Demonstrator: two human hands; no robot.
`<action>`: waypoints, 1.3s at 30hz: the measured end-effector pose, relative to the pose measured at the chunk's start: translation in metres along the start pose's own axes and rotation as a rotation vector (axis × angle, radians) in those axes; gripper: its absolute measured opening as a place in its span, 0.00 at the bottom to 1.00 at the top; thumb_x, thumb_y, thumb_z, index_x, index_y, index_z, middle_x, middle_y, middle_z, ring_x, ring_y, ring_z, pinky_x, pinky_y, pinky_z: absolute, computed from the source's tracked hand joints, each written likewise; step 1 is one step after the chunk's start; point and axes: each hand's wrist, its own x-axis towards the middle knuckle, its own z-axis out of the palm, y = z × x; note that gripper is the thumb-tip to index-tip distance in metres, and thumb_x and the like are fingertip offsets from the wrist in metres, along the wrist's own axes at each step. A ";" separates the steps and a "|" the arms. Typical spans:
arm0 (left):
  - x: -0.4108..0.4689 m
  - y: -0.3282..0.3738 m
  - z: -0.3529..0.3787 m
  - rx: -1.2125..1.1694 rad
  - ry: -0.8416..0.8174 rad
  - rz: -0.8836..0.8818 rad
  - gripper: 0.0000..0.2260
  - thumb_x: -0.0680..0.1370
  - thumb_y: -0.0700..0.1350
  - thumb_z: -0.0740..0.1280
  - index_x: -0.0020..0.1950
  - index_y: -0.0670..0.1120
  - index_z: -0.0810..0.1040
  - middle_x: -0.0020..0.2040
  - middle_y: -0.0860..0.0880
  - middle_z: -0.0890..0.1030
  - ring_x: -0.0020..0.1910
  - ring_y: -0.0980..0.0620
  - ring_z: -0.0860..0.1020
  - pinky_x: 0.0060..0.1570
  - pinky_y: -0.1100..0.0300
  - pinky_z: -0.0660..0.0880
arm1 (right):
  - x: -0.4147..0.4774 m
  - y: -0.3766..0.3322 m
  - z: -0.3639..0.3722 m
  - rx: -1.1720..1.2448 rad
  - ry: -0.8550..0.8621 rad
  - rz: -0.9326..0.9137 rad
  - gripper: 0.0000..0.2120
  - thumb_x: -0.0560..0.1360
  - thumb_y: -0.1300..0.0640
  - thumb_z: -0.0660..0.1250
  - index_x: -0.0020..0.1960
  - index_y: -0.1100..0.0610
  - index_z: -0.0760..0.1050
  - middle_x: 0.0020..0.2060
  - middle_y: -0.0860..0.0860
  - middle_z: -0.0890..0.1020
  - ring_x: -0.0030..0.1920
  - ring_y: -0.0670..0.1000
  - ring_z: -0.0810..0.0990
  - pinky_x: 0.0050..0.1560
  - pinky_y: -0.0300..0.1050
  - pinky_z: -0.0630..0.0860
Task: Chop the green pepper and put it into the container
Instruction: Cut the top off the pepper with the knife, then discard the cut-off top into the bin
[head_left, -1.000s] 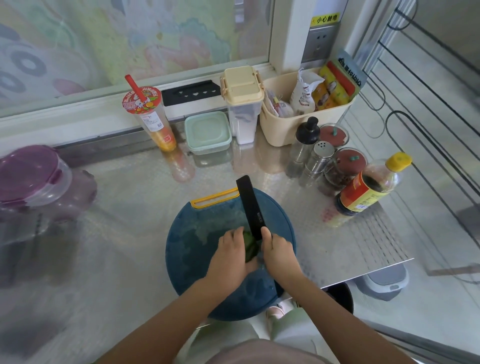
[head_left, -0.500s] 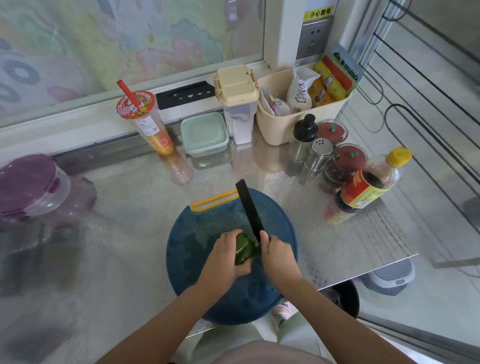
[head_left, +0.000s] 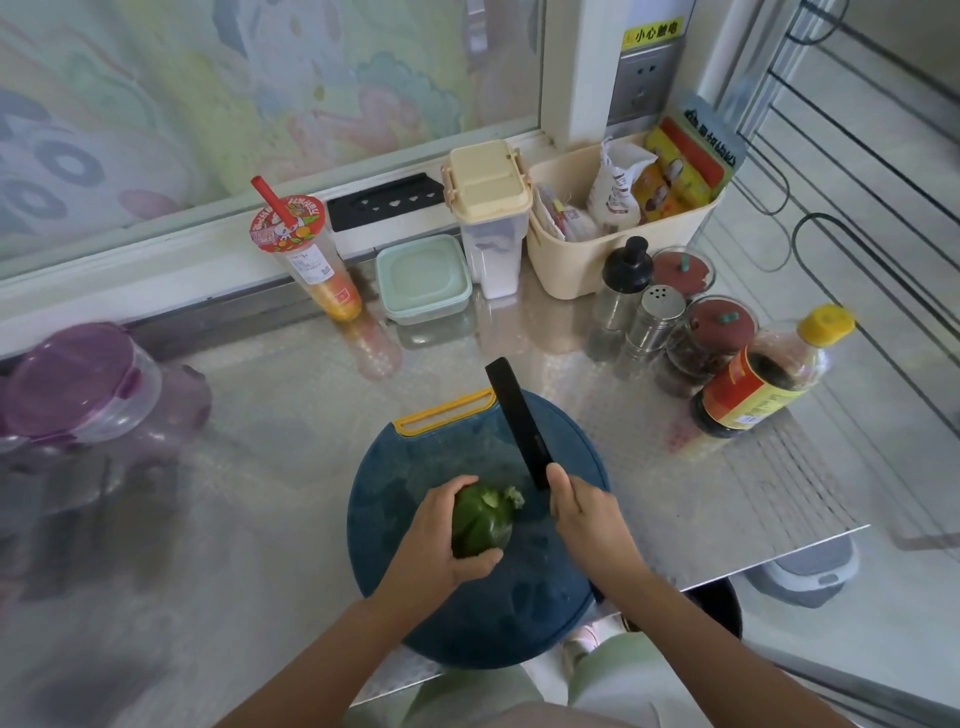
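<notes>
Our left hand (head_left: 441, 535) curls round the green pepper (head_left: 483, 522), fingers over its top and thumb beneath, at the middle of the blue cutting board (head_left: 467, 618); we cannot tell whether the pepper rests on the board or is lifted. Half a second ago it sat squeezed between both hands with the blade against it. Now the hands have parted, and the pepper is turned so that its pale core end faces 2 o'clock. Our right hand (head_left: 584, 514) grips the handle of the black knife (head_left: 519, 421), whose blade points to 11 o'clock past the board's yellow handle slot (head_left: 444, 413), just beside the pepper and apart from it. The mint-lidded container (head_left: 423, 278) stands closed at 12 o'clock from the board, at the back of the worktop (head_left: 260, 415), unmoved.
</notes>
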 end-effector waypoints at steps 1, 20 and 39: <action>-0.001 -0.002 -0.002 -0.018 -0.004 -0.020 0.32 0.68 0.57 0.72 0.66 0.60 0.58 0.63 0.59 0.64 0.60 0.62 0.67 0.53 0.77 0.65 | 0.002 0.000 -0.002 -0.022 0.002 -0.012 0.25 0.79 0.41 0.50 0.37 0.59 0.69 0.30 0.53 0.72 0.31 0.50 0.72 0.37 0.47 0.70; 0.005 -0.014 -0.037 -0.337 -0.197 -0.224 0.33 0.64 0.38 0.77 0.60 0.61 0.68 0.60 0.56 0.72 0.58 0.56 0.74 0.59 0.61 0.72 | 0.067 0.001 -0.022 -1.085 -0.079 -0.352 0.23 0.79 0.40 0.55 0.63 0.57 0.67 0.59 0.55 0.72 0.59 0.55 0.70 0.60 0.48 0.69; 0.031 0.012 -0.024 -0.436 -0.361 -0.254 0.23 0.67 0.48 0.77 0.58 0.55 0.71 0.58 0.53 0.78 0.56 0.54 0.78 0.57 0.56 0.77 | 0.009 0.025 -0.025 -0.507 0.071 -0.421 0.09 0.73 0.64 0.66 0.54 0.59 0.77 0.51 0.54 0.78 0.48 0.52 0.76 0.50 0.39 0.70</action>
